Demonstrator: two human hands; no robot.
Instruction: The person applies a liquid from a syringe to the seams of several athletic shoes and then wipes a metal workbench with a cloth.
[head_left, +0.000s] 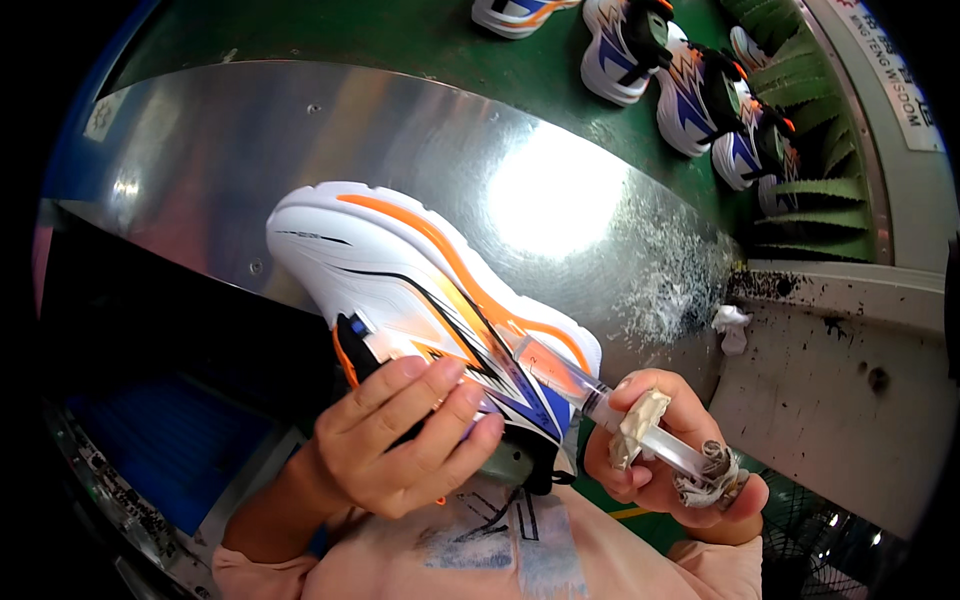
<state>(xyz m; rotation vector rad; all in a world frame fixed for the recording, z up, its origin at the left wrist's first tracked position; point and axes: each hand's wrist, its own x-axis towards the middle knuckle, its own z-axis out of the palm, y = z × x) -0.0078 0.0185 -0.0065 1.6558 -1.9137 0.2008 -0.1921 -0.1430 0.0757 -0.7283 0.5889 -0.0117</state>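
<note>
A white sneaker (pixel 385 255) with orange, black and blue markings is tilted on its side in front of me, sole edge facing away and toe to the left. My left hand (pixel 405 440) grips it near the ankle opening, fingers lying over the upper; part of the opening is hidden behind them. In my right hand (pixel 665 445) is a clear plastic syringe (pixel 560 372), held by its barrel end and plunger. Ragged tape or cloth wraps the syringe's flange and plunger end. Its tip points at the seam between upper and midsole, seemingly touching or very close.
A shiny metal ledge (pixel 400 115) runs behind the sneaker. Beyond it, several similar sneakers (pixel 690 95) stand on a green conveyor belt (pixel 350 35). At right, green strip flaps (pixel 815 195) hang in a machine opening, above a stained pale panel (pixel 820 380) and a crumpled white tissue (pixel 732 328).
</note>
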